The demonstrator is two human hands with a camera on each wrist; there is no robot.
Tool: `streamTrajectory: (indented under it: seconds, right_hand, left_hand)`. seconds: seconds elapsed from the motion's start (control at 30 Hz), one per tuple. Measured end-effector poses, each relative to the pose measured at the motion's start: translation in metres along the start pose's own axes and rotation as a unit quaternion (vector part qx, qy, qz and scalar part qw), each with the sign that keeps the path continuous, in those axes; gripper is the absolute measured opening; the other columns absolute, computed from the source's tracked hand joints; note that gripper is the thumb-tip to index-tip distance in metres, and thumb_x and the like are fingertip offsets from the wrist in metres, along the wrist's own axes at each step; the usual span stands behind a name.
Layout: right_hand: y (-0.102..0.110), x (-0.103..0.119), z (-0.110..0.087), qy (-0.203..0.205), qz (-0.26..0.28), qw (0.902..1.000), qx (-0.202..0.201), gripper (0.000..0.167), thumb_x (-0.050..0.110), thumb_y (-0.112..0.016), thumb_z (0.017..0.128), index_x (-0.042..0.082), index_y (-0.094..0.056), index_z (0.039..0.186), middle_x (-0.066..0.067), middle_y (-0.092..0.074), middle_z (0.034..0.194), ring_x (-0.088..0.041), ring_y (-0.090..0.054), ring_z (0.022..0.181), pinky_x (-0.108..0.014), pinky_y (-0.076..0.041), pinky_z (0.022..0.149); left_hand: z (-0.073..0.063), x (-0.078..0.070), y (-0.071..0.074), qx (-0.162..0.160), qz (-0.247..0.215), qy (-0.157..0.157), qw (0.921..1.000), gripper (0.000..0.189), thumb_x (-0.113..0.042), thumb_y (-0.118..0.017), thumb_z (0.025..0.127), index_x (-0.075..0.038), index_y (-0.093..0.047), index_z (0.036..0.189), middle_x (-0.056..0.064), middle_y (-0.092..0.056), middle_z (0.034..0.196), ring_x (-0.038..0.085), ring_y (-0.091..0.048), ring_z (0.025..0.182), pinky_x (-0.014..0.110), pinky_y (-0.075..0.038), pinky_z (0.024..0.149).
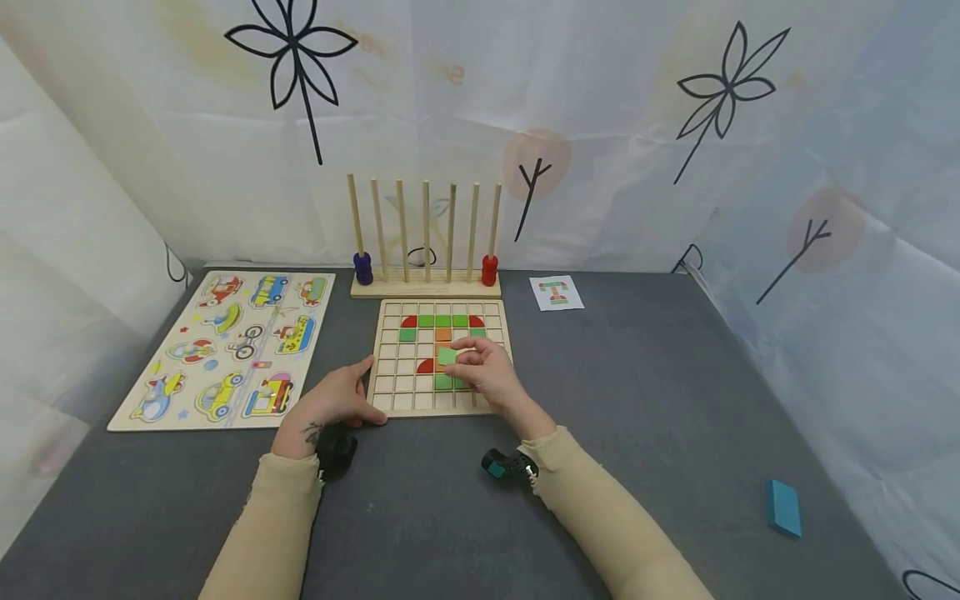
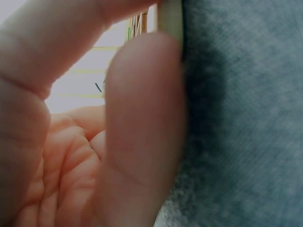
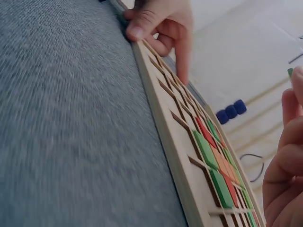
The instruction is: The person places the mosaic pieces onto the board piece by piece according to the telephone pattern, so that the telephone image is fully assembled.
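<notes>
My right hand (image 1: pixel 491 377) pinches a green square tile (image 1: pixel 447 357) between thumb and fingers, over the middle of a wooden grid board (image 1: pixel 404 401). Red quarter-round tiles, orange tiles (image 1: pixel 444 335) and green tiles (image 1: pixel 425 321) lie in several of its cells, partly hidden by that hand. At the board's near left corner my left hand (image 1: pixel 333 396) holds the frame, thumb on the near edge and index finger along the left side. The right wrist view shows this left hand (image 3: pixel 165 19) at the corner. Close up, the left thumb (image 2: pixel 142 109) meets the board's edge.
Behind the board stands a wooden rack (image 1: pixel 425 288) of upright pegs with blue and red beads. A vehicle puzzle board (image 1: pixel 187 400) lies left. To the right are a white pattern card (image 1: pixel 567 302) and, farther off, a blue block (image 1: pixel 784 508). Printed cloth encloses the table.
</notes>
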State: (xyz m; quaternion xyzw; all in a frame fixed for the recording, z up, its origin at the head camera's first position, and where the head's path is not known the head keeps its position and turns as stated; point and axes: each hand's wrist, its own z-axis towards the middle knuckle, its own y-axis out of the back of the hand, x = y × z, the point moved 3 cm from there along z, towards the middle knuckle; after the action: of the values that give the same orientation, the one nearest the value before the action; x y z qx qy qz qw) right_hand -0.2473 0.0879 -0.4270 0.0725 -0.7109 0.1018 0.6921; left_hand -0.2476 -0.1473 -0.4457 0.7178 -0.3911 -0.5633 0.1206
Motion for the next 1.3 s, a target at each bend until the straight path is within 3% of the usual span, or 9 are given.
streamTrajectory:
  seconds: [0.1, 0.23, 0.4, 0.57, 0.73, 0.97, 1.3]
  right_hand:
    - [-0.008, -0.003, 0.005, -0.011, -0.034, 0.9994, -0.002, 0.036, -0.006, -0.068, 0.077, -0.008, -0.053, 0.110, 0.007, -0.059, 0.063, -0.007, -0.035, 0.046, -0.023, -0.028, 0.046]
    - [-0.017, -0.006, 0.010, -0.010, -0.120, 0.9927, -0.005, 0.032, 0.002, -0.074, 0.074, -0.003, -0.060, 0.103, 0.004, -0.061, 0.064, -0.006, -0.047, 0.053, -0.022, -0.037, 0.051]
    - [-0.025, -0.006, 0.013, 0.000, -0.228, 0.9737, -0.002, 0.029, 0.009, -0.078, 0.072, 0.002, -0.067, 0.098, -0.002, -0.058, 0.065, -0.008, -0.050, 0.056, -0.022, -0.040, 0.054]
    - [-0.028, -0.007, 0.013, -0.030, -0.309, 0.9505, -0.014, 0.030, 0.017, -0.081, 0.069, 0.009, -0.069, 0.094, -0.001, -0.055, 0.067, -0.012, -0.046, 0.054, -0.025, -0.038, 0.050]
    - [-0.030, -0.009, 0.013, -0.053, -0.355, 0.9330, -0.022, 0.030, 0.020, -0.081, 0.068, 0.011, -0.069, 0.094, -0.001, -0.058, 0.074, -0.013, -0.049, 0.060, -0.027, -0.040, 0.054]
    - [-0.033, -0.007, 0.014, -0.052, -0.419, 0.9063, -0.017, 0.033, 0.026, -0.081, 0.069, 0.015, -0.070, 0.098, 0.005, -0.064, 0.089, -0.009, -0.055, 0.073, -0.025, -0.042, 0.062]
    - [-0.037, -0.005, 0.014, -0.057, -0.446, 0.8929, -0.007, 0.032, 0.027, -0.081, 0.068, 0.017, -0.071, 0.097, 0.005, -0.064, 0.096, -0.010, -0.055, 0.078, -0.025, -0.041, 0.062]
  left_hand:
    - [0.000, 0.000, 0.000, 0.002, -0.001, 0.002, 1.0000, 0.108, -0.017, -0.083, 0.064, -0.006, -0.016, 0.148, 0.006, -0.053, 0.064, 0.016, -0.051, 0.050, 0.029, -0.041, 0.051]
    - [0.000, -0.001, 0.000, 0.004, -0.003, 0.007, 1.0000, 0.109, -0.018, -0.084, 0.064, -0.006, -0.016, 0.149, 0.006, -0.052, 0.065, 0.016, -0.050, 0.051, 0.029, -0.041, 0.051]
    - [0.000, -0.001, 0.000, 0.006, -0.004, 0.009, 0.9999, 0.109, -0.018, -0.084, 0.064, -0.006, -0.016, 0.149, 0.006, -0.052, 0.066, 0.016, -0.050, 0.051, 0.029, -0.041, 0.051]
    - [-0.001, -0.001, 0.001, 0.006, -0.001, 0.004, 1.0000, 0.109, -0.017, -0.084, 0.064, -0.005, -0.016, 0.148, 0.005, -0.052, 0.064, 0.016, -0.050, 0.050, 0.029, -0.041, 0.051]
    - [-0.001, -0.002, 0.001, 0.006, -0.001, 0.002, 1.0000, 0.109, -0.017, -0.084, 0.064, -0.005, -0.016, 0.148, 0.005, -0.052, 0.064, 0.016, -0.049, 0.050, 0.029, -0.042, 0.051]
    - [-0.002, -0.002, 0.000, 0.005, -0.004, -0.001, 1.0000, 0.109, -0.016, -0.083, 0.064, -0.004, -0.015, 0.148, 0.006, -0.052, 0.064, 0.016, -0.050, 0.050, 0.030, -0.043, 0.051]
    - [-0.002, -0.001, 0.000, 0.005, -0.006, -0.001, 1.0000, 0.109, -0.015, -0.083, 0.064, -0.004, -0.015, 0.148, 0.006, -0.052, 0.065, 0.016, -0.050, 0.050, 0.029, -0.043, 0.051]
